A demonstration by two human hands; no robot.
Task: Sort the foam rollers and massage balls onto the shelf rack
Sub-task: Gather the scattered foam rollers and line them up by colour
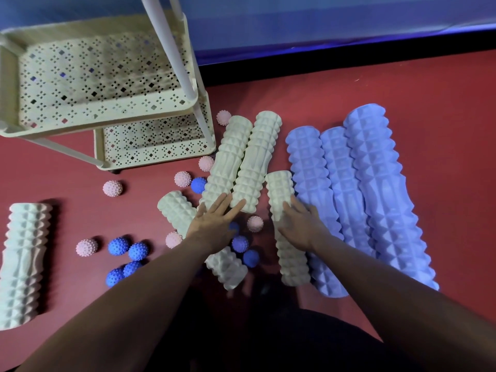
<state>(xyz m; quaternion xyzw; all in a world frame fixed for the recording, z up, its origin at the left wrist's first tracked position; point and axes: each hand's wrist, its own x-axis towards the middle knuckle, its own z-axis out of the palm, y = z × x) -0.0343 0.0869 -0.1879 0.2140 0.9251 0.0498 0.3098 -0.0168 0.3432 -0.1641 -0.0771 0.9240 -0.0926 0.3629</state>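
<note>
Status: sorting not started, as far as the view shows. Both visible tiers of the cream perforated plastic shelf rack hold nothing.

Far left on the red floor: one cream ridged foam roller, lying alone. Right of it, scattered spiky massage balls: pink ones and a cluster of blue ones, more of each near the rack's foot and between the forearms.

Centre: a short cream roller partly under the left forearm, then two long cream rollers side by side, touching. Left hand has fingers straight and spread, fingertips at the near ends of those two rollers; it grips nothing.

Right of centre: another cream roller with the right hand laid over its middle, fingers loosely bent across it. Blurred; cannot tell whether this is a grip or only a resting touch.

Far right: three lilac ridged foam rollers, packed side by side.

Judgement: everything remains to be shelved; a cream roller looks likely to go first.
</note>
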